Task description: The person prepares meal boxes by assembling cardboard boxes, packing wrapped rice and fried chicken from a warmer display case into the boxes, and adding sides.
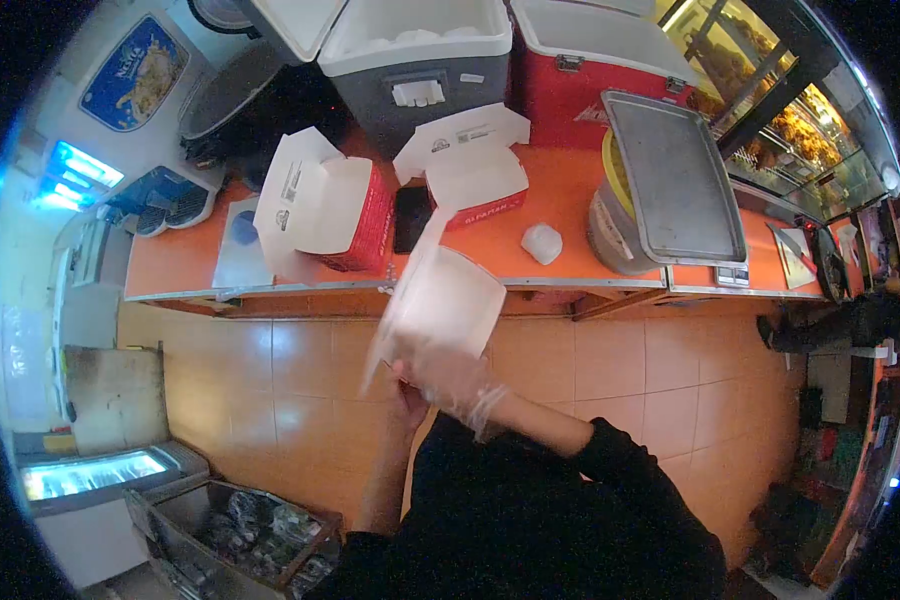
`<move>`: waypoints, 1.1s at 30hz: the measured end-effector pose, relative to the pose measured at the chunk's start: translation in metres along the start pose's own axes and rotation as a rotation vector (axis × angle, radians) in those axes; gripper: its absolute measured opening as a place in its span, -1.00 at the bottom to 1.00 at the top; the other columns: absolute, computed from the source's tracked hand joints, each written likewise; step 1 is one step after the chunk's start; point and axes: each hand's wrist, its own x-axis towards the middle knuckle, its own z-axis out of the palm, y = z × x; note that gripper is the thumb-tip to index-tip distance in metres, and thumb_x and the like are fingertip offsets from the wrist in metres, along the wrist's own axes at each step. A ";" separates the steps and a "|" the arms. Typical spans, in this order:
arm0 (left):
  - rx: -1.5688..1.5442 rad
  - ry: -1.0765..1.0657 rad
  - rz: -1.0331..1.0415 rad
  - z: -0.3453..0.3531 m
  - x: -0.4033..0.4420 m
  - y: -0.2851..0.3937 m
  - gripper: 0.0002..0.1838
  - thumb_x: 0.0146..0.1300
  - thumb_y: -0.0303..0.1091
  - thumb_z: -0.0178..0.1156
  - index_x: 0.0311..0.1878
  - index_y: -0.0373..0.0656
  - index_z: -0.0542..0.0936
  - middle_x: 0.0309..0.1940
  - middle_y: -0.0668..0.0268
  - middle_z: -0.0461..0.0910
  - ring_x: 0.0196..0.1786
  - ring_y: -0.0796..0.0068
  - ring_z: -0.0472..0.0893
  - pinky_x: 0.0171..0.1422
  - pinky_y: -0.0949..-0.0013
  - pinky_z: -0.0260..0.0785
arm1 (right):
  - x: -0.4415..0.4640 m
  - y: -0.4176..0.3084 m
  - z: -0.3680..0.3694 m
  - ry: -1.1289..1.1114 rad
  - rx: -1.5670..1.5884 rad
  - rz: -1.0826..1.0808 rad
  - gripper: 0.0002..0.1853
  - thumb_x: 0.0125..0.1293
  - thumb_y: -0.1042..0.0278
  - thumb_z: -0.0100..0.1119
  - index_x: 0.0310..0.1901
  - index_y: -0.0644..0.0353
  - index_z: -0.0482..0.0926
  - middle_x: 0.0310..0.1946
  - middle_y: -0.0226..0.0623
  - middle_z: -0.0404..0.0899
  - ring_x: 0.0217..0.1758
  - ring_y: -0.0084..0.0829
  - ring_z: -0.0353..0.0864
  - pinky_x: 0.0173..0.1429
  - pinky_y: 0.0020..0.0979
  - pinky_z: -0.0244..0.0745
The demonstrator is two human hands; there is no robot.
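Observation:
In front of my body an open paper takeaway box (460,300) is held up, its white inside facing me and its lid smeared by motion. My left hand (407,393) grips the box's near left corner, thumb showing. Against the near side of the same box is my right hand (453,378), in a clear plastic glove; its fingers are too blurred to make out. Two more takeaway boxes, red outside and white inside, stand open on the orange counter beyond: a left box (355,215) and a middle box (485,190).
On the counter (570,210) lie a small white wrapped lump (542,243) and a tub (610,235) with a metal tray (675,180) leaning on it. A grey cooler (400,100) and a red cooler (600,100) stand behind. A crate (200,500) sits low at left.

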 end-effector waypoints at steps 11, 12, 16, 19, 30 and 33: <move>0.193 0.031 0.094 0.032 0.005 0.013 -0.30 0.39 0.05 0.08 0.48 -0.07 0.19 0.44 0.18 0.27 0.45 0.16 0.31 0.50 0.01 0.22 | 0.039 0.072 -0.016 0.649 -0.251 -0.143 -0.61 0.31 0.23 0.02 0.08 0.24 0.56 -0.02 -0.03 0.61 0.05 -0.07 0.62 0.15 -0.02 0.52; 0.190 0.011 0.170 0.026 0.011 0.009 -0.31 0.37 0.01 0.11 0.46 -0.07 0.21 0.42 0.18 0.29 0.43 0.16 0.33 0.49 0.02 0.23 | 0.037 0.061 -0.019 0.504 -0.247 0.017 -0.63 0.32 0.23 0.01 0.06 0.24 0.57 -0.03 -0.05 0.61 0.04 -0.10 0.63 0.11 -0.02 0.53; 0.865 -0.052 0.679 0.049 0.038 0.010 -0.39 0.30 -0.09 0.25 0.36 0.01 0.30 0.32 0.17 0.36 0.32 0.13 0.39 0.41 0.07 0.29 | 0.016 0.124 0.053 0.384 -0.144 0.266 -0.67 0.35 0.24 0.01 0.02 0.23 0.59 -0.08 -0.06 0.63 0.01 -0.09 0.63 0.07 -0.04 0.53; 1.299 -0.089 1.333 0.078 0.066 0.008 -0.39 0.20 -0.14 0.38 0.28 0.07 0.37 0.28 0.14 0.36 0.28 0.09 0.41 0.35 0.07 0.31 | 0.011 0.252 0.129 0.462 -0.100 0.508 -0.70 0.37 0.25 0.01 0.00 0.22 0.60 -0.12 -0.07 0.64 -0.02 -0.09 0.64 0.04 -0.04 0.53; 0.731 0.155 0.821 0.003 0.070 -0.008 -0.41 0.22 -0.10 0.34 0.27 0.04 0.36 0.37 0.17 0.29 0.34 0.14 0.37 0.39 0.09 0.33 | 0.012 0.219 -0.059 1.066 -0.375 0.106 -0.49 0.19 0.09 0.25 0.14 0.15 0.54 -0.08 -0.03 0.62 0.05 0.02 0.58 0.11 -0.11 0.52; 0.362 0.202 0.219 0.019 0.025 0.003 -0.41 0.34 -0.07 0.19 0.36 -0.06 0.31 0.37 0.21 0.34 0.34 0.16 0.42 0.36 0.09 0.40 | 0.063 0.217 -0.101 0.791 -0.431 0.276 -0.42 0.19 0.02 0.24 0.21 0.12 0.48 -0.01 -0.06 0.61 0.11 -0.04 0.56 0.16 -0.14 0.50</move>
